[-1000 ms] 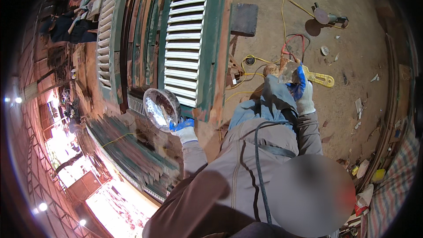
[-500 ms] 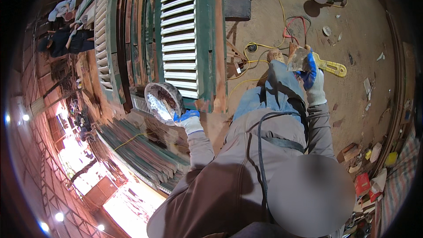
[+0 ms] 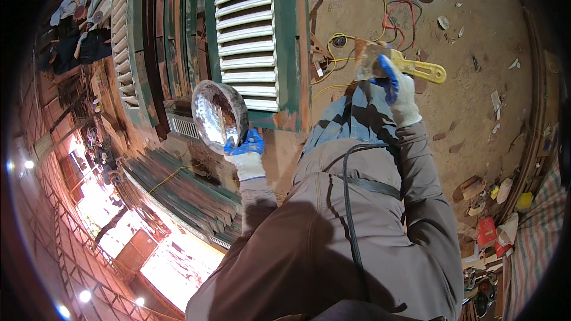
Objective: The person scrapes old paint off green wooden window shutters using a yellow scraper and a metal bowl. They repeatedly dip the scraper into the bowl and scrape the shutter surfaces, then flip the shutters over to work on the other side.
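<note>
Beside the green louvred shutter (image 3: 253, 35), my gloved left hand (image 3: 245, 153) was closed on the rim of a shiny metal bowl (image 3: 219, 113), tilted on edge. Further right, over my blue-clad knee (image 3: 357, 116), my gloved right hand (image 3: 397, 89) gripped a wide scraper (image 3: 375, 62) by its yellow handle.

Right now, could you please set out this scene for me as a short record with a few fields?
Left hand: gloved left hand grips the rim of a shiny metal bowl, tilted.
Right hand: gloved right hand holds a yellow-handled scraper, its blade smeared.
In front: green louvred shutter lying flat, paint worn.
Floor: dusty ground with yellow and red cables.
Left side: more stacked shutters.
</note>
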Motion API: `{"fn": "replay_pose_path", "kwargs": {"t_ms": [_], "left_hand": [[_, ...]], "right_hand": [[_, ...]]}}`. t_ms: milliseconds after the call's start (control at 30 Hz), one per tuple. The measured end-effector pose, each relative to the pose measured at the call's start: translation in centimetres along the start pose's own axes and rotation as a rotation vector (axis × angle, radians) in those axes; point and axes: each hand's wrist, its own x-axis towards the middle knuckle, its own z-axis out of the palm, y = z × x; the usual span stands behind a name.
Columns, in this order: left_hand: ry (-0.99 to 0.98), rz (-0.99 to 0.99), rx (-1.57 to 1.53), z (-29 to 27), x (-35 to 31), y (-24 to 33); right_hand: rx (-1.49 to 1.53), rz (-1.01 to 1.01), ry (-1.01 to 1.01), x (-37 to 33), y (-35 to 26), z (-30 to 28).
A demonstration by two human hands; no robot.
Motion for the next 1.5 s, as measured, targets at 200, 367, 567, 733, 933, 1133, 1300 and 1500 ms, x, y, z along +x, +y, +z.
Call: {"fn": "replay_pose_path", "kwargs": {"t_ms": [200,367,567,733,933,1133,1300,1500], "left_hand": [[-0.349,0.196,0.474,2.2,-0.7,1.9],[-0.454,0.04,0.465,11.0,2.4,0.5],[-0.536,0.042,0.634,18.9,4.6,-3.3],[-0.649,0.326,0.773,16.8,3.1,-4.9],[-0.54,1.123,0.992,11.9,4.8,-6.9],[-0.607,1.05,1.05,12.1,3.9,-7.9],[-0.758,1.4,1.325,11.7,5.6,-7.5],[-0.779,1.343,1.379,11.5,3.5,-8.8]], "right_hand": [[-0.311,-0.1,-0.151,-4.9,3.8,2.3],[-0.16,0.07,-0.009,-8.7,6.1,3.2],[-0.06,0.413,0.065,-13.2,8.6,5.1],[-0.239,0.299,-0.257,-15.6,10.4,4.3],[0.222,0.524,-0.116,-15.5,9.9,5.7],[0.375,0.411,-0.09,-15.4,15.2,5.0],[0.249,0.41,-0.088,-15.1,13.9,4.1],[0.156,0.227,0.048,-13.4,13.7,2.5]]}}
